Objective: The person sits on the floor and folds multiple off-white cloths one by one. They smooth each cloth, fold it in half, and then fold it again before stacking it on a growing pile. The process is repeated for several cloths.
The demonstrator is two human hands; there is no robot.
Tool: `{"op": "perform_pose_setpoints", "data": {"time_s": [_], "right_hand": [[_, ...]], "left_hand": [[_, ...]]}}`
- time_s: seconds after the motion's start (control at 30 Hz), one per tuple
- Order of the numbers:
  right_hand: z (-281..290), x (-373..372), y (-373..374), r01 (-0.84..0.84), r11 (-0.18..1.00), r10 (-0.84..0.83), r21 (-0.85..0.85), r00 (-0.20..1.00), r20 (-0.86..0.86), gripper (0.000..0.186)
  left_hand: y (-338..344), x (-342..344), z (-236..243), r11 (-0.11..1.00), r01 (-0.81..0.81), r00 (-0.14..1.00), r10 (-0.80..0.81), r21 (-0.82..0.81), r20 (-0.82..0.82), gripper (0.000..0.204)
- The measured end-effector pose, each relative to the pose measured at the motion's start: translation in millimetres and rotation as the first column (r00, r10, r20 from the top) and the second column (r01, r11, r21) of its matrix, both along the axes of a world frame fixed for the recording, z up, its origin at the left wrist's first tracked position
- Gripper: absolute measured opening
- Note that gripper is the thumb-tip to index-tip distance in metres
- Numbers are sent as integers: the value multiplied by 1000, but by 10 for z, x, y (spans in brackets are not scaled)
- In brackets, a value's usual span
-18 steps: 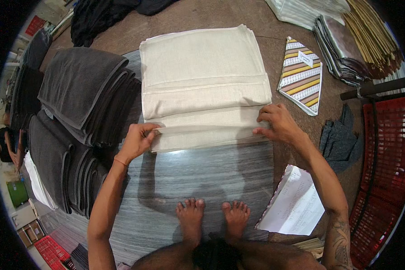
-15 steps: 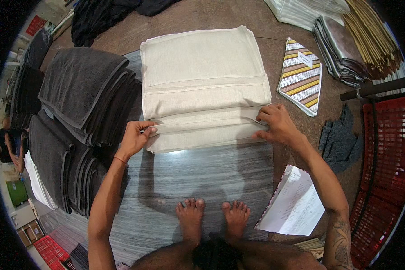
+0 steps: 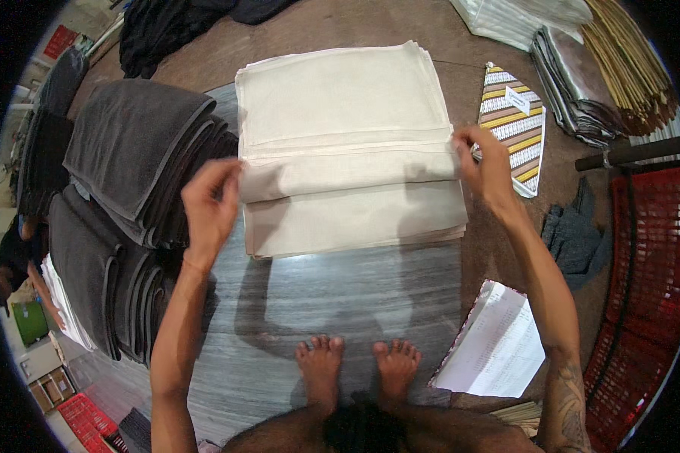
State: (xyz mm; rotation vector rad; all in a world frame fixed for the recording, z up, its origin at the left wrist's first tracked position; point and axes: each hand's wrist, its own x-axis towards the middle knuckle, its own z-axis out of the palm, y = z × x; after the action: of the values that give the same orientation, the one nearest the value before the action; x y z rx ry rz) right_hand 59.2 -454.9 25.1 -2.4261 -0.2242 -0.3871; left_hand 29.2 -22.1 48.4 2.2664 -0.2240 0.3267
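Note:
A stack of cream cloths (image 3: 344,94) lies in front of me on a grey streaked board. The top cloth's near part is lifted in a rounded fold across the stack. At its left edge, my left hand (image 3: 213,198) is closed in a pinch on the cloth, slightly blurred. My right hand (image 3: 487,166) pinches the same cloth at its right edge, thumb and fingers together. The lower part of the stack lies flat nearer to me, under the shadows of my hands.
Dark grey folded towels (image 3: 132,143) are piled on the left. To the right lie a striped fabric piece (image 3: 510,124), a dark grey cloth (image 3: 574,238), a written paper sheet (image 3: 499,340) and a red crate (image 3: 646,294). Another person (image 3: 19,260) is at far left.
Both hands have moved away from me and upward along the stack, carrying the cloth's edge with them. The near fold has opened into a wider raised fold.

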Motion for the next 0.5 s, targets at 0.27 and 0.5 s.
{"op": "perform_pose_setpoints", "data": {"time_s": [0.27, 0.5], "right_hand": [[-137, -589, -3, -551, 770, 432, -322, 821, -372, 26], [-254, -504, -201, -568, 811, 484, -139, 786, -386, 15]], "left_hand": [[-165, -636, -213, 872, 455, 835, -348, 180, -425, 28], [-123, -576, -204, 874, 462, 803, -340, 150, -490, 29]]}}
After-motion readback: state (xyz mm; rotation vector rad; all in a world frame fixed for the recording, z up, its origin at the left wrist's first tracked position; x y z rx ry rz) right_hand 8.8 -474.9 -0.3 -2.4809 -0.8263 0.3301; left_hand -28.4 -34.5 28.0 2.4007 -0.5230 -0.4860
